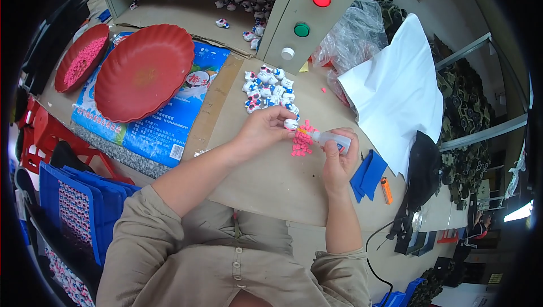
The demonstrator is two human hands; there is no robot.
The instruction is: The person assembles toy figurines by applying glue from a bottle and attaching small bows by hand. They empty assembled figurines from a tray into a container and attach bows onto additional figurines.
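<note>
My left hand pinches a small white figurine between thumb and fingertips over the table. Wrapped in my right hand is a small clear squeeze bottle, tilted with its narrow yellowish nozzle at the figurine; whether the tip touches it I cannot tell. Beneath the bottle and figurine lies a loose pile of small pink pieces. Just beyond my left hand, a cluster of white figurines with blue and pink marks sits on the board.
A large red scalloped dish and a smaller red dish of pink bits stand at left. Behind, a grey machine holds more figurines. At right lie a white sheet, blue cloth pieces and an orange cylinder.
</note>
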